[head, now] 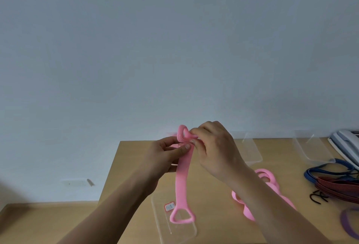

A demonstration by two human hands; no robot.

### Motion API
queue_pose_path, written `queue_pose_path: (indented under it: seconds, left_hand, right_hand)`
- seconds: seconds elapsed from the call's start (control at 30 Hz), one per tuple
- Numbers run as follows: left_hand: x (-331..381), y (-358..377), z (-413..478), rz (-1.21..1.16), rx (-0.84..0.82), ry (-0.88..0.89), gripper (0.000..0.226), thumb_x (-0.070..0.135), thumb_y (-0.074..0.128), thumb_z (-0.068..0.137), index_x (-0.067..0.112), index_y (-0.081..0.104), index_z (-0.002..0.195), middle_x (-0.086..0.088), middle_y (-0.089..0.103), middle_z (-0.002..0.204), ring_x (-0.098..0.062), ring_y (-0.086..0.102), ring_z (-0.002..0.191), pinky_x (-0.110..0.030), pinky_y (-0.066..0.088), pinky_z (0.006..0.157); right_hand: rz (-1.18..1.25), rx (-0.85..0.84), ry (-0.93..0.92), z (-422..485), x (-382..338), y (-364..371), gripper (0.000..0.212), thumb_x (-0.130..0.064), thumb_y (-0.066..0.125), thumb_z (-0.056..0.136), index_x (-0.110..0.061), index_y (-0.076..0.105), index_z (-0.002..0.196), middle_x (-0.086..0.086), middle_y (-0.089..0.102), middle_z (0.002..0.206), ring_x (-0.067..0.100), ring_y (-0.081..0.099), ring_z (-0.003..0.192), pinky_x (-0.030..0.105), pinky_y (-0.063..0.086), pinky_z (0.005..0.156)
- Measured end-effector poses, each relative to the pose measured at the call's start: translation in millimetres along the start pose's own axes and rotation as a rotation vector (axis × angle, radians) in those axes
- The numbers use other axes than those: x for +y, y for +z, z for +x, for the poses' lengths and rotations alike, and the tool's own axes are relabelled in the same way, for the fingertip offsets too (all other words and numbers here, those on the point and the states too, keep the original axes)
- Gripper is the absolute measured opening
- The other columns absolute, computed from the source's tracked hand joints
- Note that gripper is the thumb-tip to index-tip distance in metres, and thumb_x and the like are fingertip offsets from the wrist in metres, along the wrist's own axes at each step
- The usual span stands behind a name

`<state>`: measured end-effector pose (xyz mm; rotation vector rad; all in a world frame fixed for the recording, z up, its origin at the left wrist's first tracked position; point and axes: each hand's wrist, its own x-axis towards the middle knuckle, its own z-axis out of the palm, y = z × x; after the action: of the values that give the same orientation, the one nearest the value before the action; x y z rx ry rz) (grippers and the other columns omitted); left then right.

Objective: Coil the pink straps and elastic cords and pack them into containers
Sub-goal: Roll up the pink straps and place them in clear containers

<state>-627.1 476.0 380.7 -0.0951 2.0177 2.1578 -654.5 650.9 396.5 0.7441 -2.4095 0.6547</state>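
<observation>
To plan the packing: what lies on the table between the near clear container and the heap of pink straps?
Nothing: the head view shows bare wooden table between the container and the heap.

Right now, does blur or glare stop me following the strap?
Head view: soft, even light, no hard shadows; the pink strap, left hand and right hand are slightly soft but readable; the clear container under it shows only faint glints; the elastic cords at the right edge are blurrier.

Pink strap (181, 177) pinched between left hand (167, 154) and right hand (215, 146) above wooden table (136, 175)
</observation>
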Motion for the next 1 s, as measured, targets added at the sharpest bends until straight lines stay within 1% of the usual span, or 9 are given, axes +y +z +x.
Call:
queue_pose_path:
  seconds: [0.13, 0.3, 0.43, 0.6, 0.7, 0.77, 0.83, 0.93, 1.0]
  left_hand:
    - [-5.1, -1.3, -1.4, -0.054, -0.022, -0.004, 0.033, 0.029, 0.079, 0.087, 0.010, 0.077, 0.115, -0.016, 0.078, 0.109, -0.038, 0.073, 0.105, -0.044, 0.062, 0.091]
    - [-4.8, 5.2, -2.2, -0.150, -0.076, 0.063, 0.031, 0.028, 0.074, 0.088, 0.012, 0.078, 0.114, -0.017, 0.077, 0.114, -0.033, 0.073, 0.109, -0.037, 0.060, 0.092]
    - [-5.3, 7.1, -0.2, -0.196, -0.074, 0.088, 0.029, 0.022, 0.074, 0.086, 0.009, 0.078, 0.112, -0.021, 0.076, 0.112, -0.030, 0.073, 0.102, -0.035, 0.061, 0.087]
    - [-4.8, 2.9, 3.8, -0.256, -0.121, 0.075, 0.034, 0.016, 0.076, 0.085, 0.008, 0.076, 0.117, -0.023, 0.074, 0.119, -0.035, 0.072, 0.110, -0.039, 0.060, 0.093]
    - [-5.6, 2.3, 6.4, -0.246, -0.099, 0.067, 0.031, 0.019, 0.077, 0.084, 0.009, 0.077, 0.114, -0.020, 0.075, 0.116, -0.034, 0.073, 0.106, -0.039, 0.061, 0.091]
    - [-7.7, 2.2, 7.1, -0.213, -0.079, 0.064, 0.028, 0.020, 0.076, 0.083, 0.012, 0.078, 0.110, -0.018, 0.076, 0.114, -0.031, 0.074, 0.102, -0.040, 0.061, 0.091]
    - [-9.7, 2.2, 7.6, -0.161, -0.074, 0.066, 0.025, 0.021, 0.075, 0.084, 0.015, 0.078, 0.107, -0.015, 0.077, 0.112, -0.030, 0.074, 0.100, -0.042, 0.061, 0.092]
    - [-9.3, 2.6, 8.5, -0.105, -0.070, 0.075, 0.021, 0.021, 0.073, 0.087, 0.016, 0.077, 0.107, -0.013, 0.077, 0.112, -0.031, 0.074, 0.102, -0.045, 0.060, 0.092]
    - [-9.1, 2.5, 8.0, -0.083, -0.072, 0.079, 0.022, 0.022, 0.073, 0.086, 0.017, 0.077, 0.107, -0.011, 0.077, 0.110, -0.030, 0.074, 0.102, -0.044, 0.058, 0.091]
  right_hand:
    - [-0.030, 0.048, 0.022, -2.2, -0.2, 3.5, 0.003, -0.012, 0.076, 0.083, -0.011, 0.073, 0.085, 0.001, 0.061, 0.078, 0.024, 0.057, 0.077, 0.034, 0.050, 0.058]
    - [-0.016, 0.145, 0.018, -6.5, -1.0, 6.6, 0.008, -0.008, 0.079, 0.078, -0.013, 0.073, 0.078, -0.001, 0.059, 0.074, 0.021, 0.055, 0.075, 0.031, 0.047, 0.057]
    - [-0.006, 0.166, 0.026, -9.9, -1.5, 7.6, 0.008, -0.007, 0.080, 0.076, -0.013, 0.075, 0.078, 0.000, 0.062, 0.077, 0.023, 0.058, 0.077, 0.033, 0.049, 0.059]
    - [0.018, 0.100, 0.025, -14.0, -1.0, 5.1, 0.010, -0.013, 0.076, 0.081, -0.015, 0.078, 0.091, 0.002, 0.067, 0.094, 0.024, 0.062, 0.088, 0.035, 0.054, 0.069]
    - [0.094, 0.102, 0.053, -14.6, -3.1, 3.8, 0.014, -0.011, 0.074, 0.081, -0.018, 0.078, 0.093, 0.001, 0.069, 0.098, 0.023, 0.064, 0.090, 0.034, 0.055, 0.074]
    - [0.171, 0.105, 0.067, -12.2, -3.5, 2.6, 0.017, -0.007, 0.074, 0.079, -0.019, 0.078, 0.090, -0.002, 0.071, 0.097, 0.019, 0.066, 0.088, 0.033, 0.056, 0.075]
    - [0.268, 0.094, 0.095, -8.7, -3.7, 0.8, 0.018, -0.002, 0.074, 0.079, -0.017, 0.078, 0.089, -0.006, 0.072, 0.090, 0.012, 0.067, 0.081, 0.034, 0.057, 0.070]
    - [0.358, -0.022, 0.246, -5.4, -2.3, -2.4, 0.033, -0.006, 0.071, 0.084, -0.017, 0.072, 0.114, -0.007, 0.073, 0.097, 0.007, 0.067, 0.085, 0.028, 0.058, 0.074]
    - [0.360, -0.151, 0.275, -3.6, 0.1, -5.2, 0.031, -0.010, 0.067, 0.086, -0.021, 0.071, 0.115, -0.015, 0.072, 0.092, 0.005, 0.066, 0.081, 0.025, 0.056, 0.075]
